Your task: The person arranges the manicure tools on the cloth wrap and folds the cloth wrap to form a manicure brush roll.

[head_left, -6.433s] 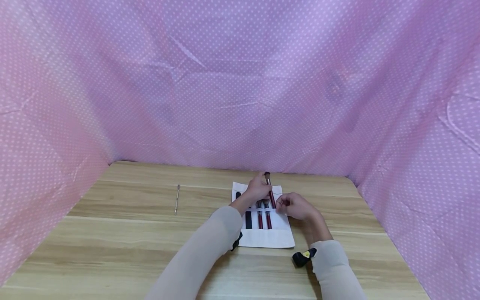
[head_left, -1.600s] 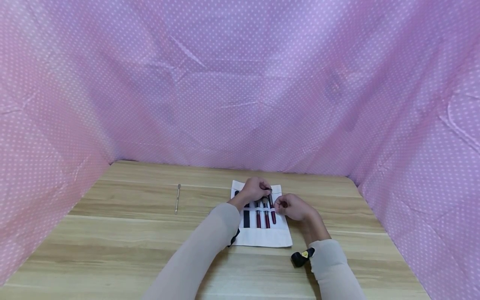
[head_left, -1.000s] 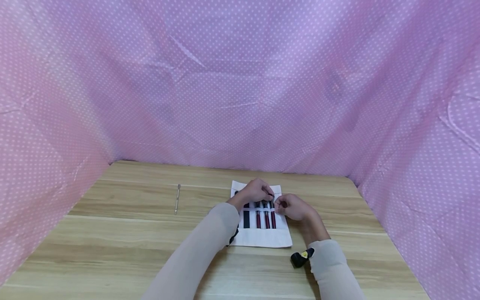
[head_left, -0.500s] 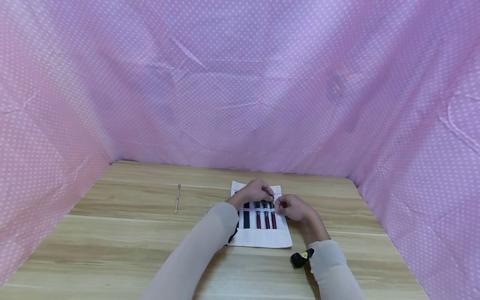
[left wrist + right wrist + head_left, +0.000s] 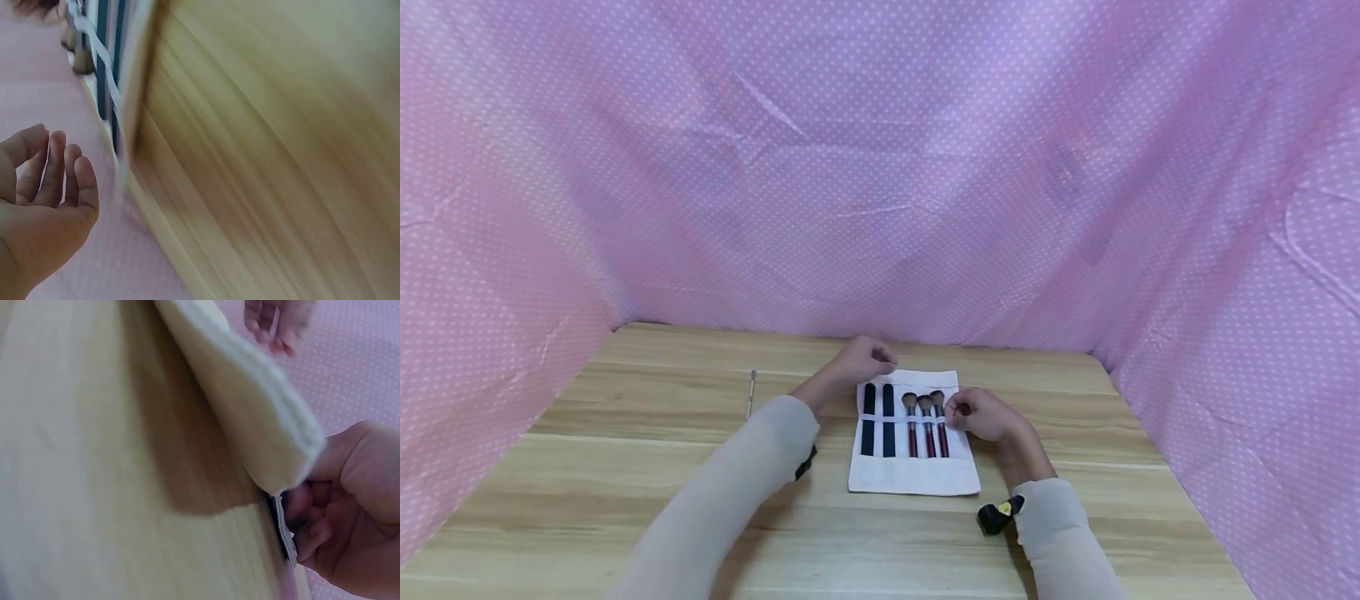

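A white cloth brush roll (image 5: 913,477) lies spread on the table. Under its elastic band sit two flat black strips (image 5: 878,437) with rounded tops and three makeup brushes (image 5: 928,437) with dark red handles, side by side. At the roll's right edge my right hand (image 5: 988,415) pinches the cloth; in the right wrist view that edge is lifted off the wood. My left hand (image 5: 861,360) hovers by the roll's upper left corner, holding nothing. Its fingers are loosely bent and apart from the cloth in the left wrist view.
A thin silver double-ended rod (image 5: 751,392) lies on the wooden table (image 5: 647,467), left of the roll and near my left forearm. Pink dotted cloth (image 5: 880,208) walls off the back and both sides.
My left hand slid the rightmost brush down under the band beside the others, released it and moved left. My right hand has kept its place at the roll's edge.
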The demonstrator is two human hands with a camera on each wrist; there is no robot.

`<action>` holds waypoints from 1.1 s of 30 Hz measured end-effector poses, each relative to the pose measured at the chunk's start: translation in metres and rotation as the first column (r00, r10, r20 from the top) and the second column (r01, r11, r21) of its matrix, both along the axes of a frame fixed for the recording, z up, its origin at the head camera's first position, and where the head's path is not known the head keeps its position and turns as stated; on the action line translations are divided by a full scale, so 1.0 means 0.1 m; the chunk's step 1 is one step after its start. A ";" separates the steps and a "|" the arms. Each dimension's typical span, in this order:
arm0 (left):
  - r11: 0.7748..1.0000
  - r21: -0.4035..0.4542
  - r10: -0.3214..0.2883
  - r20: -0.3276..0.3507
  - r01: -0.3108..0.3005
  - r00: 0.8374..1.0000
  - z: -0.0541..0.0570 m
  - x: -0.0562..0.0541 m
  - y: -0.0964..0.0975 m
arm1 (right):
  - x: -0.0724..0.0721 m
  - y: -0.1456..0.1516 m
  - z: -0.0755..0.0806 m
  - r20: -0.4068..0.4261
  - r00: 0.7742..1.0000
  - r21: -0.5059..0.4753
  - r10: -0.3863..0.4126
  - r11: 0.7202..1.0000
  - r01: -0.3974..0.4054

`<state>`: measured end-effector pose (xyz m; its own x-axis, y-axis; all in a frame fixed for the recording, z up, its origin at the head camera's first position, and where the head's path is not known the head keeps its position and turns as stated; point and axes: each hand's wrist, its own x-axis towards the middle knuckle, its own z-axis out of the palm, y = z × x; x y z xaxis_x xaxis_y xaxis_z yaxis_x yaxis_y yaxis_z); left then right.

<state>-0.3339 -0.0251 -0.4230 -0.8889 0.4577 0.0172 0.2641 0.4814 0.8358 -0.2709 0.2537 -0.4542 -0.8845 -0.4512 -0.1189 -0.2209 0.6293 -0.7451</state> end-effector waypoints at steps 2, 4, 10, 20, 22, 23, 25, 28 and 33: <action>1.000 -0.011 0.026 0.007 -0.026 1.000 0.01 0.00 -0.19 | 0.00 0.00 -0.01 0.005 1.000 -0.005 -0.005 1.000 0.005; 0.999 -0.028 0.045 0.005 -0.045 0.999 0.00 0.00 -0.38 | -0.01 -0.01 -0.01 0.006 1.000 -0.004 -0.013 1.000 0.013; 0.992 -0.076 0.099 -0.036 -0.101 0.994 -0.03 0.03 -0.97 | -0.01 -0.02 -0.02 -0.015 1.000 0.003 -0.015 1.000 0.015; 0.974 -0.135 0.181 -0.021 -0.182 0.983 -0.12 0.20 -1.80 | 0.01 -0.02 -0.03 0.010 1.000 -0.007 -0.028 1.000 0.028; 0.970 -0.148 0.192 -0.025 -0.193 0.981 -0.14 0.24 -1.90 | 0.01 -0.02 -0.03 0.001 1.000 0.006 -0.028 1.000 0.028; 0.968 -0.153 0.194 -0.029 -0.196 0.981 -0.15 0.26 -1.94 | 0.02 -0.01 -0.03 -0.005 1.000 0.010 -0.025 1.000 0.025; 0.963 -0.162 0.211 -0.033 -0.214 0.977 -0.17 0.29 -1.99 | 0.02 -0.01 -0.02 -0.012 1.000 0.017 -0.025 1.000 0.025; 0.956 -0.186 0.224 -0.040 -0.228 0.974 -0.19 0.32 -2.05 | 0.01 0.00 -0.01 -0.020 0.999 0.028 -0.027 0.999 0.028; 0.947 -0.219 0.235 -0.029 -0.235 0.972 -0.23 0.33 -2.07 | 0.01 0.01 0.00 -0.022 0.999 0.035 -0.028 0.999 0.029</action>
<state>-0.3011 -0.2323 -0.4463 -0.9717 0.2287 -0.0583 0.1230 0.7017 0.7018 -0.2698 0.2543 -0.4539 -0.8995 -0.4214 -0.1151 -0.2179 0.6611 -0.7180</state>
